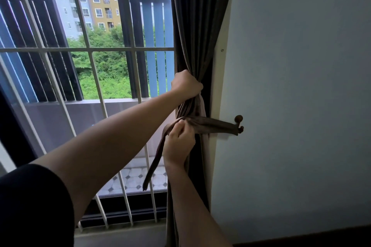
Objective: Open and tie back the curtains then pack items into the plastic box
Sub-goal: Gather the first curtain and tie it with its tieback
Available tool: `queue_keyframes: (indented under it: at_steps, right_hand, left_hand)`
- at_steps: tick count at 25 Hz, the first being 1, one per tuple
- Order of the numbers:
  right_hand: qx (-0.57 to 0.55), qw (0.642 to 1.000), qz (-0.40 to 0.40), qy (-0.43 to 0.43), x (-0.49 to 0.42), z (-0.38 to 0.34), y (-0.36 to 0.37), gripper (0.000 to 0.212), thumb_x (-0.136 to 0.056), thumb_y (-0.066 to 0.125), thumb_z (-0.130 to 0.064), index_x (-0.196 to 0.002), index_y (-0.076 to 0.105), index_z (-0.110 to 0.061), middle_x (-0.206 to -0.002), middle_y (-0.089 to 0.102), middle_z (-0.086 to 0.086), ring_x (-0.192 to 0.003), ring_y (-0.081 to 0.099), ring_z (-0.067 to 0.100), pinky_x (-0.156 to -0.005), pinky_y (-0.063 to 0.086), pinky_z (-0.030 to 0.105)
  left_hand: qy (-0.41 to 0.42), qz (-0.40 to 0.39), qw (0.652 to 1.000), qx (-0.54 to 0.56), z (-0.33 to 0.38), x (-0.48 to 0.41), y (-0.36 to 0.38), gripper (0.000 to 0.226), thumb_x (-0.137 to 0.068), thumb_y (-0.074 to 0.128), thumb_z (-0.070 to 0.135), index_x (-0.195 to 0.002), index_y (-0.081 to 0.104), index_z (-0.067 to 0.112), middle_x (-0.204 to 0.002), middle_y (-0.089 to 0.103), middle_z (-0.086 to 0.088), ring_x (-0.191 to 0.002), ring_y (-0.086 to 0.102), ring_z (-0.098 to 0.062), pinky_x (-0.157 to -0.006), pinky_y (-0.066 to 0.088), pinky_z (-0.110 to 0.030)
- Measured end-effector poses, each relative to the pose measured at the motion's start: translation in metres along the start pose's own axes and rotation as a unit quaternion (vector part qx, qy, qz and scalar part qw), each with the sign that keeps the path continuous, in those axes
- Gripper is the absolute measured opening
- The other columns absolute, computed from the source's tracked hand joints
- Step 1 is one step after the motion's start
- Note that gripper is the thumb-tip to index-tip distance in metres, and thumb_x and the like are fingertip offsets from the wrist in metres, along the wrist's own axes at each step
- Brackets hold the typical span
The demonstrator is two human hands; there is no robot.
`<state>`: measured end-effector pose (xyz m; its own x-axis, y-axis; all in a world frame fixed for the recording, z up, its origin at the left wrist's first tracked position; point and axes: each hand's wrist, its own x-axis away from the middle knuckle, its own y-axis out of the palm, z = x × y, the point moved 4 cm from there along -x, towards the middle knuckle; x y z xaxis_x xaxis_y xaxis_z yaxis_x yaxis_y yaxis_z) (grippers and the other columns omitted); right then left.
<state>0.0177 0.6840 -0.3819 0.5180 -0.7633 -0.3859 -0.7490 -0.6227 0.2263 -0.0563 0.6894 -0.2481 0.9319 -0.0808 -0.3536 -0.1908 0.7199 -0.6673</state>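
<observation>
A dark brown curtain (pixel 197 26) hangs gathered at the right edge of the window, beside the wall. My left hand (pixel 186 85) grips the bunched curtain at mid height. Just below, my right hand (pixel 179 142) pinches a brown tieback strap (pixel 212 125) that wraps around the curtain. One end of the strap hangs on a round wall hook (pixel 239 121); the other end dangles loose down to the left of my right wrist. No plastic box is in view.
A white window grille (pixel 88 49) covers the glass, with dark vertical slats, trees and apartment blocks outside. A plain pale wall (pixel 301 86) fills the right side. A tiled balcony floor (pixel 138 180) shows below the window.
</observation>
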Motion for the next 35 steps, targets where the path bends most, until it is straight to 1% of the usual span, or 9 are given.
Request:
queue_keyframes:
  at_steps: [4,6,8,15,22,28,30,32,35]
  right_hand:
    - [-0.007,0.998,0.047,0.043,0.0,0.007,-0.001,0.028,-0.078,0.068,-0.007,-0.104,0.068,0.003,-0.102,0.053,0.023,-0.082,0.051,0.024,-0.081,0.032,0.004]
    - [0.041,0.994,0.09,0.036,-0.002,0.007,-0.001,0.031,-0.068,0.076,-0.024,-0.092,0.07,-0.005,-0.103,0.054,0.017,-0.086,0.049,0.021,-0.084,0.038,0.026]
    - [0.089,0.989,0.115,0.037,-0.007,0.007,-0.003,0.035,-0.06,0.078,-0.032,-0.085,0.068,-0.01,-0.112,0.059,0.01,-0.103,0.055,0.029,-0.087,0.037,0.041]
    - [0.108,0.991,0.079,0.008,-0.024,0.005,-0.001,0.075,-0.056,0.084,-0.037,-0.116,0.058,-0.003,-0.11,0.061,0.014,-0.104,0.057,0.033,-0.089,0.044,0.04]
    - [0.213,0.977,0.016,0.005,-0.044,0.004,0.008,0.072,-0.06,0.082,-0.043,-0.114,0.055,-0.004,-0.139,0.046,0.016,-0.118,0.049,0.037,-0.093,0.044,0.047]
    - [0.239,0.971,0.022,0.012,-0.051,-0.003,0.006,0.045,-0.072,0.072,-0.024,-0.106,0.051,-0.003,-0.095,0.065,0.021,-0.091,0.056,0.039,-0.078,0.046,0.041]
    - [0.231,0.972,0.037,0.015,-0.05,-0.005,0.004,0.052,-0.069,0.074,-0.021,-0.113,0.052,-0.004,-0.088,0.064,0.022,-0.086,0.058,0.04,-0.073,0.048,0.042]
    - [0.246,0.968,0.043,-0.002,-0.052,-0.007,0.004,0.06,-0.067,0.076,-0.022,-0.122,0.055,-0.008,-0.084,0.066,0.02,-0.082,0.058,0.039,-0.072,0.049,0.043]
    - [0.261,0.965,-0.014,0.005,-0.059,-0.004,0.006,0.036,-0.073,0.072,-0.024,-0.104,0.066,-0.007,-0.088,0.069,0.019,-0.087,0.058,0.038,-0.078,0.049,0.043]
  left_hand:
    - [-0.001,-0.003,1.0,0.0,-0.001,0.0,-0.001,0.021,-0.079,0.06,0.019,-0.093,0.059,0.004,-0.088,0.055,-0.008,-0.079,0.058,-0.027,-0.06,0.043,-0.027]
    - [-0.005,-0.008,1.0,0.004,-0.001,0.001,-0.002,0.023,-0.077,0.06,0.018,-0.096,0.061,0.004,-0.089,0.056,-0.008,-0.078,0.058,-0.027,-0.06,0.044,-0.027]
    - [-0.005,-0.012,1.0,0.002,-0.001,0.003,-0.002,0.023,-0.076,0.06,0.017,-0.095,0.062,0.003,-0.089,0.058,-0.009,-0.077,0.058,-0.027,-0.055,0.044,-0.026]
    - [-0.026,-0.014,0.999,0.019,-0.003,0.005,-0.004,0.021,-0.074,0.062,0.015,-0.092,0.066,0.004,-0.074,0.054,-0.002,-0.074,0.058,-0.024,-0.051,0.045,-0.023]
    - [-0.028,-0.001,0.999,0.04,-0.002,0.008,-0.006,0.016,-0.076,0.06,0.019,-0.09,0.061,0.01,-0.09,0.06,-0.008,-0.085,0.061,-0.026,-0.064,0.051,-0.028]
    - [-0.003,-0.039,0.999,0.018,0.006,0.007,-0.013,0.016,-0.071,0.067,0.017,-0.068,0.052,0.016,-0.072,0.052,0.0,-0.069,0.057,-0.017,-0.052,0.048,-0.022]
    - [0.013,-0.043,0.999,0.01,0.007,0.006,-0.014,0.016,-0.07,0.067,0.017,-0.066,0.052,0.016,-0.071,0.051,0.001,-0.068,0.056,-0.017,-0.051,0.046,-0.02]
    - [0.023,-0.041,0.999,0.005,0.006,0.005,-0.014,0.015,-0.07,0.069,0.02,-0.07,0.055,0.015,-0.072,0.051,0.001,-0.072,0.058,-0.018,-0.053,0.048,-0.02]
    - [0.045,-0.055,0.997,-0.02,0.0,0.004,-0.016,0.04,-0.07,0.075,0.043,-0.096,0.061,0.016,-0.085,0.057,0.0,-0.083,0.059,-0.019,-0.063,0.052,-0.024]
